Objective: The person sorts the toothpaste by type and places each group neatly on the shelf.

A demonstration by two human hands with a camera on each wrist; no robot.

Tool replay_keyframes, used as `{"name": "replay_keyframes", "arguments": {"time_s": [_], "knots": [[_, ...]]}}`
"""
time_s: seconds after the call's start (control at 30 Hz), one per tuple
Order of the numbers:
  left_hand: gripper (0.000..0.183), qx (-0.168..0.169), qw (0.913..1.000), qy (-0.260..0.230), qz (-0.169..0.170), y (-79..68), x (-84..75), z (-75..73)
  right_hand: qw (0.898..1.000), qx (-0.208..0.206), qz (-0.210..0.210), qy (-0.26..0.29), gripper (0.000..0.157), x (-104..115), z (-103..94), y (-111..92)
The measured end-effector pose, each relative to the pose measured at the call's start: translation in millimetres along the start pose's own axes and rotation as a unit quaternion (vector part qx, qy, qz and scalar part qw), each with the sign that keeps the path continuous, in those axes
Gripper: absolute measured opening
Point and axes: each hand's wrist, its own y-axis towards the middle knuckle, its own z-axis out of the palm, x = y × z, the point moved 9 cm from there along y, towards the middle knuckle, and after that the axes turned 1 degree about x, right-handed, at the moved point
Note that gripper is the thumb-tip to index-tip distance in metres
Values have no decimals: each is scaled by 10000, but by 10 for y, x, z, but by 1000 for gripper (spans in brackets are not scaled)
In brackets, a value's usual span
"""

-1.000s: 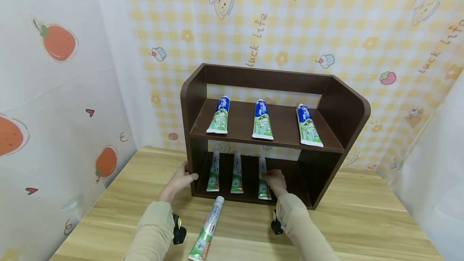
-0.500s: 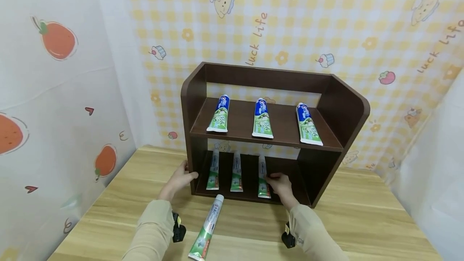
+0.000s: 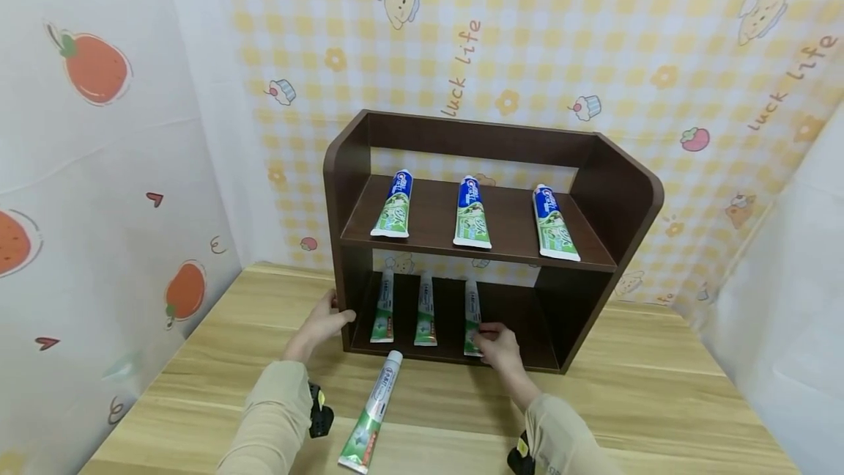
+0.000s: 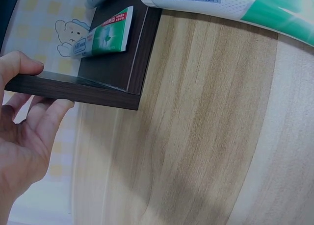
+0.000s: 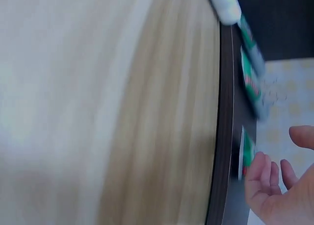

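Observation:
A dark brown two-tier shelf (image 3: 481,139) stands on the wooden table. My left hand (image 3: 321,323) grips its left side panel near the bottom; in the left wrist view the thumb lies on the inner face and the fingers on the outer one. On the lower tier, three silver-and-green toothpaste tubes lie in a row, caps to the back. My right hand (image 3: 500,349) is at the front right edge of the rightmost tube (image 3: 472,308), partly covering its lower end. In the right wrist view its fingers (image 5: 259,172) bend loosely beside that tube, thumb held apart.
Another silver-and-green toothpaste tube (image 3: 371,415) lies aslant on the table (image 3: 428,446) in front of the shelf, between the forearms. Three blue-and-green toothpaste tubes, one at the middle (image 3: 471,215), rest spaced out on the upper tier. A patterned backdrop (image 3: 508,35) hangs behind.
My right hand drew back to the right, then came in at the tube's front end, which has swung slightly left. My left hand keeps its grip. The head view has shifted slightly.

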Motion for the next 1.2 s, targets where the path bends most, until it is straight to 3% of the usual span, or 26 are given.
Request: {"name": "replay_keyframes", "arguments": {"time_s": [0.37, 0.73, 0.93, 1.2], "knots": [[41, -71, 9999, -66, 52, 9, 6, -9, 9925, 1039, -120, 628, 52, 106, 576, -365], [39, -27, 10000, -34, 28, 5, -14, -3, 9792, 1843, -332, 787, 48, 172, 1088, -651], [39, -22, 10000, -34, 33, 9, -13, -2, 9778, 1938, -126, 784, 63, 189, 1269, -712], [44, 59, 10000, -9, 17, 6, -3, -4, 9870, 1600, -72, 88, 75, 204, 1391, -747]]}}
